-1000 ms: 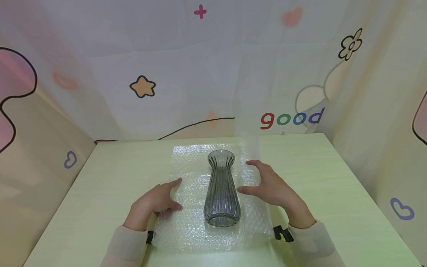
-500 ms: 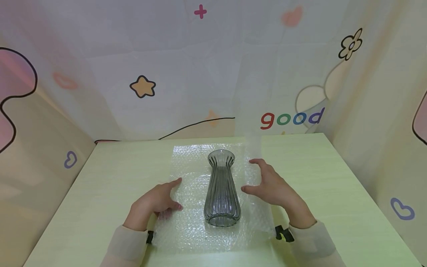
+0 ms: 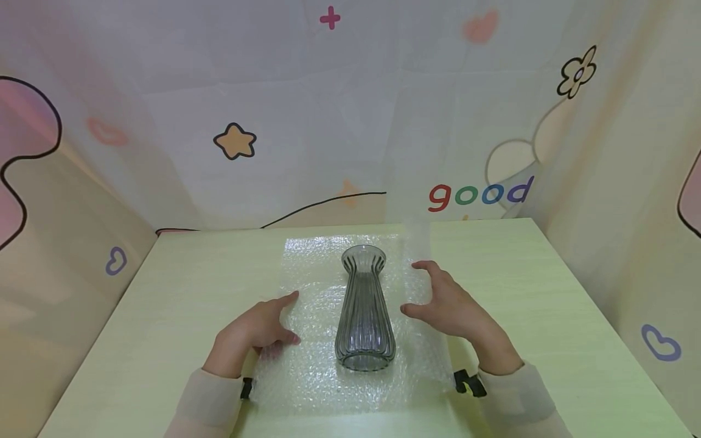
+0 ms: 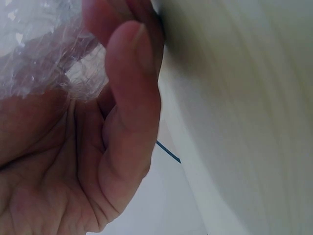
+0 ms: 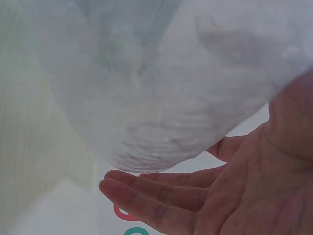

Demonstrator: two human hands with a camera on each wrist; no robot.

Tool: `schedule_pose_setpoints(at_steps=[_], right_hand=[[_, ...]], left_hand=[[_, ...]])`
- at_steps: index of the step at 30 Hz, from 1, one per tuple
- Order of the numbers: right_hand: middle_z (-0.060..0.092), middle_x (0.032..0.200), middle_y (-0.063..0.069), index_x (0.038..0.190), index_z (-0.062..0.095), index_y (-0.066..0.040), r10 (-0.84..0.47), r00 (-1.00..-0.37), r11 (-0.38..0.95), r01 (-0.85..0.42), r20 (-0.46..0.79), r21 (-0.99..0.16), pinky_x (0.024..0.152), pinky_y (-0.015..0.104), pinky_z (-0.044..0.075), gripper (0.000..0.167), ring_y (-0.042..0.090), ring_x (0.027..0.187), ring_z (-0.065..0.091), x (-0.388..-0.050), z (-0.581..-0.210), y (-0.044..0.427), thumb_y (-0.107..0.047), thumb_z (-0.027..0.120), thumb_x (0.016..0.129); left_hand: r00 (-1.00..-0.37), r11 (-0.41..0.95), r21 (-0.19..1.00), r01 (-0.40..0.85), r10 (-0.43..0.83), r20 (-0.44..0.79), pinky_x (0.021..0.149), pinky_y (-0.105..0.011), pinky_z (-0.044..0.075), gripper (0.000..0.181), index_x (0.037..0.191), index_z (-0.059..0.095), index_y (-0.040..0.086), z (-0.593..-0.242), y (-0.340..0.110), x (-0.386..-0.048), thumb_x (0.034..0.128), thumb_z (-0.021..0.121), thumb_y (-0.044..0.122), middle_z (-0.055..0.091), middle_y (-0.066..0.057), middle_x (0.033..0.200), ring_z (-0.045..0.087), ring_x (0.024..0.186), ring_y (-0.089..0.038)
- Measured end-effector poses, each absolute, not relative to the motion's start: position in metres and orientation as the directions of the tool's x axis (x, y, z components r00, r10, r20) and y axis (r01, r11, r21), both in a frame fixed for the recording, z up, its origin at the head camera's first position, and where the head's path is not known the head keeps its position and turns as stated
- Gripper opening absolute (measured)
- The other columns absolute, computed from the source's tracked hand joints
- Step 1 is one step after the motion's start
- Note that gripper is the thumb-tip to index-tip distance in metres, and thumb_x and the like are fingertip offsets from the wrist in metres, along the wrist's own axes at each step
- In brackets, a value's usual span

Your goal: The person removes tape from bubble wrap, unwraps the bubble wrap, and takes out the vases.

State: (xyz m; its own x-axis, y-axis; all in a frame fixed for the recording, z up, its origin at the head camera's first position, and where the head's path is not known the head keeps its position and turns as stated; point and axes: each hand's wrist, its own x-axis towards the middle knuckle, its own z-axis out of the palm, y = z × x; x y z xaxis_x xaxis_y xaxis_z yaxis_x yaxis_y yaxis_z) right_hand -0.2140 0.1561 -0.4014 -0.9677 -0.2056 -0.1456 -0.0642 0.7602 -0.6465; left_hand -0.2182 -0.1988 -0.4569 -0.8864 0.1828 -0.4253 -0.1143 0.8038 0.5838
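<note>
A ribbed grey glass vase [image 3: 364, 316] lies on its side on a sheet of bubble wrap [image 3: 323, 389], its flared mouth toward the back. At the sheet's left edge, my left hand [image 3: 254, 331] curls its fingers round the wrap, thumb on top; in the left wrist view the hand [image 4: 117, 127] has crinkled wrap [image 4: 44, 54] against it. My right hand [image 3: 451, 304] is at the right edge, thumb and index spread apart. The right wrist view shows that hand [image 5: 210, 196] with nearly straight fingers touching the raised, bent wrap [image 5: 156, 112]. Neither hand touches the vase.
The pale green table [image 3: 547, 340] extends on both sides of the wrap. Behind it hangs a printed cloth [image 3: 328, 121] with a star and the word "good"; more cloth stands at the left and right.
My right hand has shifted slightly to the right, away from the vase, and the wrap's raised right edge has moved with it. The left hand and the vase have stayed put.
</note>
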Motion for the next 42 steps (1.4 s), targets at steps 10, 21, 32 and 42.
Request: schedule_pose_setpoints(at_steps=[10,21,32,42], right_hand=[[0.04,0.158,0.025,0.158,0.031,-0.015,-0.2,-0.965,0.767,-0.048,-0.167,-0.64,0.106,0.064,0.047,0.085,0.044,0.137,0.049,-0.213,-0.4,0.16,-0.037,0.078,0.09],[0.039,0.161,0.024,0.156,0.033,-0.014,-0.207,-0.962,0.773,-0.049,-0.18,-0.632,0.104,0.065,0.049,0.081,0.046,0.139,0.048,-0.211,-0.398,0.162,-0.035,0.078,0.091],[0.041,0.16,0.024,0.156,0.034,-0.016,-0.207,-0.96,0.777,-0.044,-0.189,-0.628,0.102,0.063,0.051,0.082,0.046,0.137,0.051,-0.21,-0.399,0.168,-0.04,0.078,0.091],[0.046,0.154,0.029,0.155,0.035,-0.017,-0.213,-0.957,0.78,-0.045,-0.198,-0.625,0.098,0.062,0.054,0.08,0.05,0.136,0.051,-0.209,-0.399,0.174,-0.043,0.076,0.092]], left_hand=[[-0.887,0.809,0.576,-0.118,0.175,-0.427,0.051,-0.03,0.05,0.098,0.164,0.032,0.027,-0.456,-0.199,-0.219,0.0836,0.087,0.018,0.062,-0.007,0.066,0.057,0.056,-0.017],[-0.889,0.813,0.571,-0.113,0.173,-0.423,0.052,-0.03,0.05,0.098,0.164,0.032,0.028,-0.459,-0.2,-0.219,0.0836,0.087,0.02,0.062,-0.007,0.067,0.057,0.057,-0.017],[-0.888,0.808,0.578,-0.112,0.18,-0.423,0.05,-0.03,0.05,0.098,0.164,0.031,0.027,-0.459,-0.2,-0.22,0.0843,0.087,0.019,0.061,-0.007,0.066,0.056,0.055,-0.017],[-0.887,0.806,0.581,-0.116,0.179,-0.425,0.051,-0.03,0.049,0.099,0.165,0.03,0.028,-0.459,-0.2,-0.219,0.084,0.087,0.019,0.062,-0.007,0.066,0.056,0.056,-0.017]])
